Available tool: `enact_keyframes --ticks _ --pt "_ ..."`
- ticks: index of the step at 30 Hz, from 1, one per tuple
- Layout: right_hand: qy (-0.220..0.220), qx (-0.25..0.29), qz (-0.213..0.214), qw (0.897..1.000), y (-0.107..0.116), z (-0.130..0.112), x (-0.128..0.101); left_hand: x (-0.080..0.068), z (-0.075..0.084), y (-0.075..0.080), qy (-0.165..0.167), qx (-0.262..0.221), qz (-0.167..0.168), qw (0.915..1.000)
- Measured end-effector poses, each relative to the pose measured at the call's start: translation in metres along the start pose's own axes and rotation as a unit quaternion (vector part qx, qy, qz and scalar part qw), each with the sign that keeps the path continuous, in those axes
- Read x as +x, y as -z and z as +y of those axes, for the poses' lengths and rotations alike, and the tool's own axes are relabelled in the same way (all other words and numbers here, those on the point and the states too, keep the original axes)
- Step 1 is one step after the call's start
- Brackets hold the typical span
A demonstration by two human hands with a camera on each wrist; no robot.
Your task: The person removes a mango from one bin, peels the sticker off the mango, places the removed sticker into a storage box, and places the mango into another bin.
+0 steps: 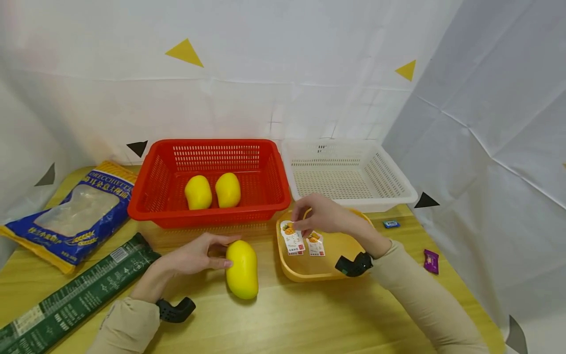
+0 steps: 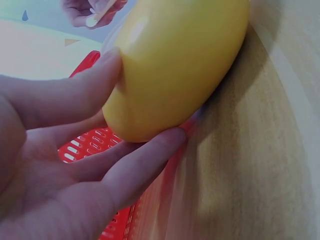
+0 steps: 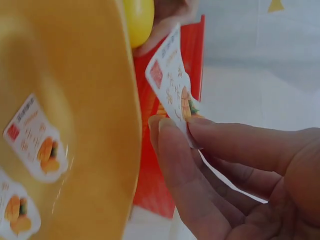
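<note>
Yellow mango [image 1: 242, 269] lay on the wooden bench [image 1: 283, 319], just in front of the red basket [image 1: 208, 182]. The left hand [image 1: 194, 256] rested against its left side; in the left wrist view the fingers [image 2: 75, 95] were nearly straight and spread, thumb and fingertips touching the fruit's skin, not wrapped round it. Two more mangoes [image 1: 212, 191] sat side by side inside the red basket.

The right hand [image 1: 323, 215] hovered over the yellow tray [image 1: 309, 270], just right of the mango. Its thumb and forefinger were pinched together on a small snack sachet [image 3: 172, 87], white with a picture of orange fruit, held up above the tray's rim. Two like sachets [image 1: 302, 242] lay flat in the tray.

Behind the tray stood a white basket [image 1: 349, 172], beside the red one. At far left lay a blue pasta bag [image 1: 75, 214] and a long dark green packet [image 1: 70, 295]. A small blue wrapper [image 1: 391, 224] and a purple wrapper [image 1: 431, 261] lay on the bench to the right.
</note>
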State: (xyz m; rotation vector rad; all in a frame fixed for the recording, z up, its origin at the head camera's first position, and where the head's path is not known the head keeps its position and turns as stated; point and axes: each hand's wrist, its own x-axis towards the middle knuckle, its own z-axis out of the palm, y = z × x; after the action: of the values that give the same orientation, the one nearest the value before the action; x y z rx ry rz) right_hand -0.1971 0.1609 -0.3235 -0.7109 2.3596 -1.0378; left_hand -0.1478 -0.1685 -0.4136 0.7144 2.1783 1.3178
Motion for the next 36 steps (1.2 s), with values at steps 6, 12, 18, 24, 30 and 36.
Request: enact_keyframes --ticks 6,12,18,24,30,36 --pt "-0.026 -0.011 0.001 1.0 0.013 0.012 -0.005 0.0 0.0 0.0 -0.002 -0.006 -0.004 1.0" --pt "-0.047 -0.045 0.004 0.998 0.02 0.026 -0.008 -0.001 0.0 -0.001 -0.004 -0.013 -0.007 0.9999" --pt "-0.052 -0.068 -0.003 0.996 0.025 0.04 -0.01 -0.001 0.0 -0.002 -0.007 -0.013 -0.006 0.9999" --pt "-0.079 -0.087 -0.01 0.993 0.03 0.053 -0.014 -0.002 0.0 -0.001 -0.006 -0.014 -0.005 0.9999" --pt "-0.094 -0.098 -0.031 0.99 0.034 0.064 -0.019 -0.002 0.0 -0.001 -0.002 -0.011 -0.004 0.9999" --pt "-0.099 -0.138 -0.049 0.984 0.035 0.074 -0.023 -0.001 0.001 0.0 -0.005 -0.006 -0.005 1.0"
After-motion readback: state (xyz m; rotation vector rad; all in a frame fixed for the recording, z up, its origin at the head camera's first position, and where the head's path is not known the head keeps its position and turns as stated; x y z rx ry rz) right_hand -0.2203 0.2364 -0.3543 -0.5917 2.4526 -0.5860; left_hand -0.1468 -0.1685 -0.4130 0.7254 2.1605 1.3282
